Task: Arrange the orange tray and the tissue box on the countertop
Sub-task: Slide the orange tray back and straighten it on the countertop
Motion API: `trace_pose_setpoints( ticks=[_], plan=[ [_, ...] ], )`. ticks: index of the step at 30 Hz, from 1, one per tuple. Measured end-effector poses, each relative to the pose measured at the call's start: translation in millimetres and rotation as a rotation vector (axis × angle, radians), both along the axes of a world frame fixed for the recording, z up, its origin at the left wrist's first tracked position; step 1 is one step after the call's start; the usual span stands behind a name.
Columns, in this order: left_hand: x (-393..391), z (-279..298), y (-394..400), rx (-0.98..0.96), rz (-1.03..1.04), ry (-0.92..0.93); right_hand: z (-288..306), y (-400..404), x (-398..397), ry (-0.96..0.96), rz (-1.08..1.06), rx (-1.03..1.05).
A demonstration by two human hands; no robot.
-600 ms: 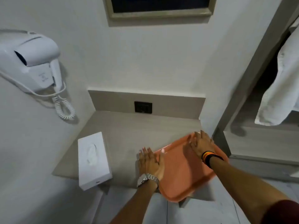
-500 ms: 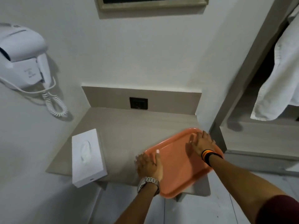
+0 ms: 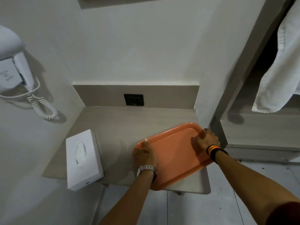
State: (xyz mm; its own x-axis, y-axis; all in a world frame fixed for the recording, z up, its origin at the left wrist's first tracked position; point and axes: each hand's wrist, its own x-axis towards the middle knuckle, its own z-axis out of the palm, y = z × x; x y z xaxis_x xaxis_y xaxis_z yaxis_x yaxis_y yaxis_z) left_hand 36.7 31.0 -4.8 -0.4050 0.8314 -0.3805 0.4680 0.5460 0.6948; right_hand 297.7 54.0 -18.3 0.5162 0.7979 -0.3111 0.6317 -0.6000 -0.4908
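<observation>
Grey-beige laminate makes up the countertop [image 3: 113, 127], a shelf set into a corner of white walls, with a low backsplash of the same finish along its far edge. On its right half lies the orange tray [image 3: 175, 158], turned at an angle so one corner points to the far right and the near corner juts a little past the counter's front edge. At the near left sits the white tissue box [image 3: 83, 158], lengthwise from far to near, a tissue showing in its top slot (its near end overhangs the front edge too); it is well apart from the tray. A white wall-mounted hair dryer [image 3: 11, 65] with a coiled cord hangs on the left wall, and a white towel [image 3: 279, 70] hangs at the far right. A dark socket plate [image 3: 134, 99] sits in the backsplash. The left hand [image 3: 144, 155], with a metal watch on the wrist, grips the tray's left rim, thumb on top. The right hand [image 3: 207, 139], wearing striped wristbands, clasps the tray's far right rim.
</observation>
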Motion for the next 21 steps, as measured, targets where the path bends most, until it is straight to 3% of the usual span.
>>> trace_pose_setpoints(
  ticks=[5, 11, 21],
  plan=[
    [-45.1, 5.0, 77.4, 0.044, 0.030, -0.076, 8.0, 26.4, -27.5, 0.206, -0.061, 0.107],
    [-102.9, 5.4, 169.5, 0.084, -0.070, -0.043, 6.4, 64.3, -74.4, 0.372, -0.135, 0.164],
    [-139.2, -11.0, 225.3, 0.045, -0.238, -0.074, -17.5, 94.3, -106.7, 0.422, -0.214, 0.203]
  ],
)
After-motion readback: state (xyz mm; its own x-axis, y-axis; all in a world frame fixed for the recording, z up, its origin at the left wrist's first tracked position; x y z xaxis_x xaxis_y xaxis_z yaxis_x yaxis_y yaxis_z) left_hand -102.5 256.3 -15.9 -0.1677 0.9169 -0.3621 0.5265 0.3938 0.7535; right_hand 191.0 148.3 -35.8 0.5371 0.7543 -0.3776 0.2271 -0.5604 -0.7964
